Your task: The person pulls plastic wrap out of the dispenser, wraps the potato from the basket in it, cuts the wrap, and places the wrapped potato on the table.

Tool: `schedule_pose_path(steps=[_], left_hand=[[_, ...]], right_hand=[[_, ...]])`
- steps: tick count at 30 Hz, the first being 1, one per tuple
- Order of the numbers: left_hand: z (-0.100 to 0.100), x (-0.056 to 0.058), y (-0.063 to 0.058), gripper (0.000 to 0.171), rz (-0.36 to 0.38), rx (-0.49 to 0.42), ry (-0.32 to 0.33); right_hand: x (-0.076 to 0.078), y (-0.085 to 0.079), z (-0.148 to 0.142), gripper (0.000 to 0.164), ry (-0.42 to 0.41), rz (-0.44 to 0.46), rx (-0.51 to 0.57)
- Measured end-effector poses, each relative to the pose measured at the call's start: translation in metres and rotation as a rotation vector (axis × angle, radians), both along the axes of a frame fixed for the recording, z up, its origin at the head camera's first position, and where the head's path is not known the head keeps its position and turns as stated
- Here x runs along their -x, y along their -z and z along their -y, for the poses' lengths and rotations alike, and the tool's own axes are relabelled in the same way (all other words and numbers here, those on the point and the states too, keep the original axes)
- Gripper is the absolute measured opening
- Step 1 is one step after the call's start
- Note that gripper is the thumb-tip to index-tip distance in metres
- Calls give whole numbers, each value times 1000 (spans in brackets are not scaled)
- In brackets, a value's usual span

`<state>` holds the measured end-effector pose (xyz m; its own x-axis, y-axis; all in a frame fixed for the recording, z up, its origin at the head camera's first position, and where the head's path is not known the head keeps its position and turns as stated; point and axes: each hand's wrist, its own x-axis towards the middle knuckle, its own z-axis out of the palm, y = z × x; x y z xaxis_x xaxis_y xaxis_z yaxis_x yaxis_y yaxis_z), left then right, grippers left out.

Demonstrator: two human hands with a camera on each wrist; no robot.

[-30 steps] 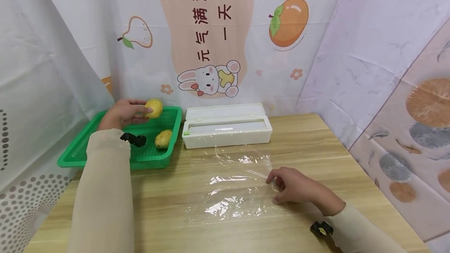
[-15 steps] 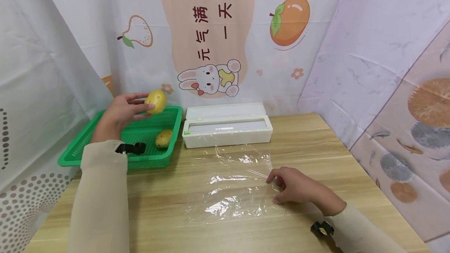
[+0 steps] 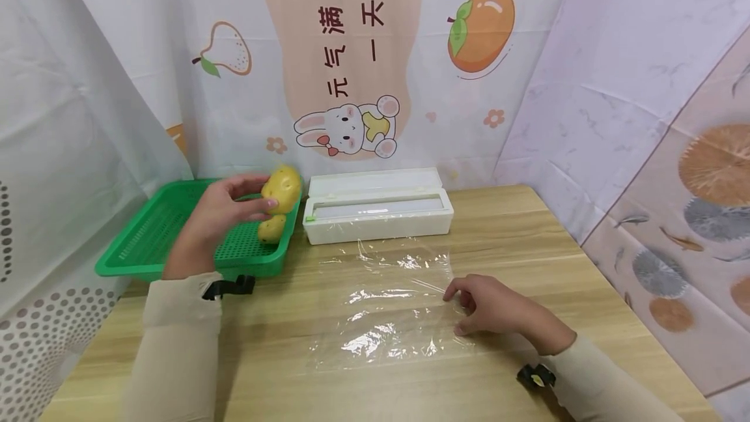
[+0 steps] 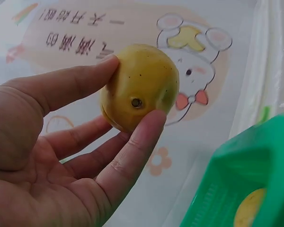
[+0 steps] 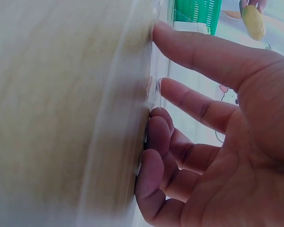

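My left hand (image 3: 230, 210) holds a yellow mango (image 3: 284, 189) between thumb and fingers, raised over the right end of a green basket (image 3: 137, 220). The mango's round stem scar and dark specks show in the left wrist view. A second mango (image 3: 271, 230) lies in the basket below, partly covered by the held one. On the table, a sheet of clear plastic wrap (image 3: 381, 305) is spread out from the white dispenser box (image 3: 378, 225). My right hand (image 3: 498, 308) rests at the sheet's right edge, thumb and fingers apart with their tips down on it.
The dispenser's lid (image 3: 375, 181) is raised, and a wrap roll (image 3: 377, 208) shows inside. Behind the wooden table (image 3: 504, 239) hangs a printed curtain (image 3: 234, 116). Another patterned curtain (image 3: 633, 168) hangs along the right side.
My left hand has lifted the mango from the basket and carried it right, toward the basket's right rim and nearer to me. The right hand and the wrap stay in place.
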<state>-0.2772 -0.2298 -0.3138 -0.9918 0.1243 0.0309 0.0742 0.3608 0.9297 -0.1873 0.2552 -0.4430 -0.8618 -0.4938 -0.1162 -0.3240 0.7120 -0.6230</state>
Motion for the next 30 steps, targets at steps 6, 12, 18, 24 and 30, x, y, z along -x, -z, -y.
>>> schedule_pose_path(steps=[6, 12, 18, 24, 30], left_hand=[[-15, -17, 15, 67, -18, 27, 60], [-32, -26, 29, 63, -33, 116, 134], [-50, -29, 36, 60, -41, 88, 215], [-65, -31, 42, 58, -37, 109, 290], [-76, -32, 50, 57, -10, 88, 377]], right_hand=[[1, -1, 1, 52, -14, -11, -8], [1, 1, -1, 53, -18, -23, -14], [1, 3, -2, 55, -23, -16, -3], [2, 3, -3, 53, -34, -20, 1], [1, 3, -4, 53, -44, -32, -4]])
